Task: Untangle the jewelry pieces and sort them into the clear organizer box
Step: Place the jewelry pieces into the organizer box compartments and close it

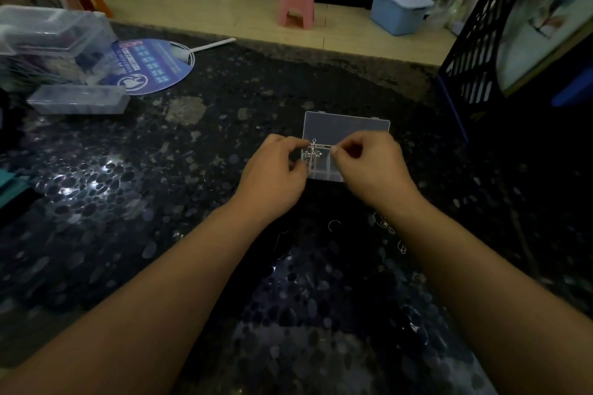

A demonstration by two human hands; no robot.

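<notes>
Midway: left hand [272,167] and right hand [369,160] fingers pinched a cross pendant [313,152] above the open organizer box [346,125]; more jewelry [386,228] lay unsorted on the near surface [192,170].

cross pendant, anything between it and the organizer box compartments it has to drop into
Nothing visible does. The cross pendant is held in front of the open clear organizer box, whose lid is tipped back. Fingers of the left hand and right hand pinch it or its chain from either side.
</notes>
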